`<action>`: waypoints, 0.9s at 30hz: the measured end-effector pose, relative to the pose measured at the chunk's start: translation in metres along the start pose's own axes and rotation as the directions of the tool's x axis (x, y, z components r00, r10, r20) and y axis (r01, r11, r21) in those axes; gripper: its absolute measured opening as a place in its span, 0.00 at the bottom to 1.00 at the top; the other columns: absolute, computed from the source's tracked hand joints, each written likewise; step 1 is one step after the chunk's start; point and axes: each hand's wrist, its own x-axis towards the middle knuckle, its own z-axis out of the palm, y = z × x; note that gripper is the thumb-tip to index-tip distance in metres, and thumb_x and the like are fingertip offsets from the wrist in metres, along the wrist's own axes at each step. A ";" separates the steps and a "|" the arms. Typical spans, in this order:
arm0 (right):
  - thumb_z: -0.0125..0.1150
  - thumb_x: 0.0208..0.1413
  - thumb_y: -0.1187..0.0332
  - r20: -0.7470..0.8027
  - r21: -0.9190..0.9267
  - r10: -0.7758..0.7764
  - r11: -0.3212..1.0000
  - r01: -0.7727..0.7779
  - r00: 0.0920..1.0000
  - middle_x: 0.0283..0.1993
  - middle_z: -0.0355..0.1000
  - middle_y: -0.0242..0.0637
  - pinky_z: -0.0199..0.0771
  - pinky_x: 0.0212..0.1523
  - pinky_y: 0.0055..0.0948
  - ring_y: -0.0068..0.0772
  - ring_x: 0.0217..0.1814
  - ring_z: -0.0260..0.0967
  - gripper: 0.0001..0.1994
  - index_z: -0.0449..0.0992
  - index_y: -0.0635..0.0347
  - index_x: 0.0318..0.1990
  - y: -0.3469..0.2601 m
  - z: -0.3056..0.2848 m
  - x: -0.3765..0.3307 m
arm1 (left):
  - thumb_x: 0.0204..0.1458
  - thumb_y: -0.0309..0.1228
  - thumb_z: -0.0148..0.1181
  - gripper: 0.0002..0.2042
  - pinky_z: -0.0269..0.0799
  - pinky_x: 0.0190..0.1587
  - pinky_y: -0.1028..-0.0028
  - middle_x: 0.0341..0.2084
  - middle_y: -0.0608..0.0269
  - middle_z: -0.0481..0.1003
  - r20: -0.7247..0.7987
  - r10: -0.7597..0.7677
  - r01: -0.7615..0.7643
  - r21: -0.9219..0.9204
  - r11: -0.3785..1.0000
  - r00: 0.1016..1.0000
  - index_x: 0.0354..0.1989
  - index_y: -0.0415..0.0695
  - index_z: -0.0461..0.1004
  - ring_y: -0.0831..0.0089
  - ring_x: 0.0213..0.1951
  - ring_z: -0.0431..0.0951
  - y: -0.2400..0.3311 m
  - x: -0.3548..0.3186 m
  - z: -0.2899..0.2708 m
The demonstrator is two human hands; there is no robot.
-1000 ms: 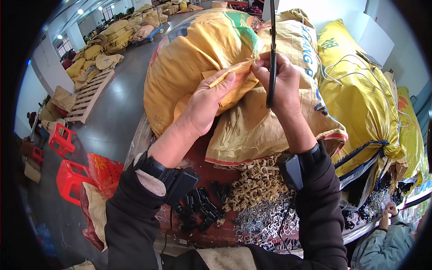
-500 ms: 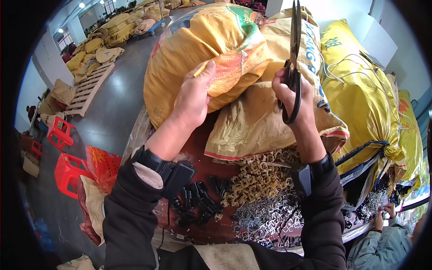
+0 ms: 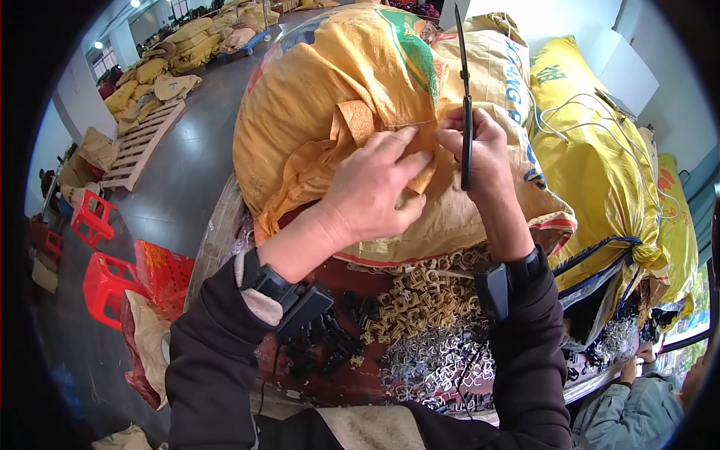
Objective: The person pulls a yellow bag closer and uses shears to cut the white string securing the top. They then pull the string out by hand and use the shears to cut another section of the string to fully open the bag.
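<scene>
While the right hand (image 3: 487, 154) grips black scissors (image 3: 467, 120), the left hand (image 3: 371, 186) touches the orange sack (image 3: 337, 79), grip unclear.

I'm seeing a factory workshop: piled sacks (image 3: 185, 46), wooden pallet (image 3: 147, 142), small silvery parts (image 3: 431, 364) heaped on a worktable (image 3: 319, 386).

We see a bright middle and a dim rim. Daylight glares through the window (image 3: 702, 296) at the right, and the white wall (image 3: 570, 13) at the upper right looks nearly washed out. Small ceiling lamps (image 3: 98, 45) glow at the upper left, and the glossy floor (image 3: 201, 142) carries a pale sheen. We find the orange sack (image 3: 337, 67) well lit on top, with shadow in its lower folds, while silvery metal pieces (image 3: 435, 358) glint. The fisheye bends straight edges toward a black, rounded border, and details at far left turn soft and murky.
</scene>
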 end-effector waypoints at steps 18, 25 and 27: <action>0.58 0.40 0.75 0.077 0.390 0.068 0.916 -0.093 0.995 0.22 0.62 0.25 0.54 0.17 0.13 0.12 0.16 0.54 0.10 0.67 0.60 0.33 0.006 -0.007 -0.002 | 0.40 0.26 0.50 0.03 0.69 0.30 0.66 0.23 0.56 0.69 -0.001 -0.104 0.104 0.019 0.994 0.995 0.23 0.41 0.69 0.60 0.28 0.73 -0.026 0.052 0.018; 0.56 0.41 0.77 0.121 0.496 0.080 0.858 -0.130 0.989 0.21 0.62 0.24 0.55 0.17 0.13 0.13 0.15 0.53 0.09 0.67 0.58 0.32 0.018 -0.011 0.002 | 0.40 0.27 0.51 0.03 0.69 0.28 0.68 0.22 0.57 0.69 -0.098 -0.135 0.107 -0.251 0.962 0.986 0.22 0.41 0.69 0.61 0.25 0.73 -0.039 0.044 0.017; 0.56 0.41 0.77 0.118 0.505 0.114 0.848 -0.158 0.987 0.21 0.62 0.24 0.55 0.17 0.13 0.13 0.15 0.53 0.09 0.67 0.58 0.33 0.021 -0.014 0.002 | 0.40 0.28 0.52 0.04 0.69 0.28 0.68 0.22 0.57 0.69 -0.038 -0.305 0.263 -0.416 0.871 0.952 0.22 0.41 0.69 0.62 0.24 0.73 -0.037 0.041 0.013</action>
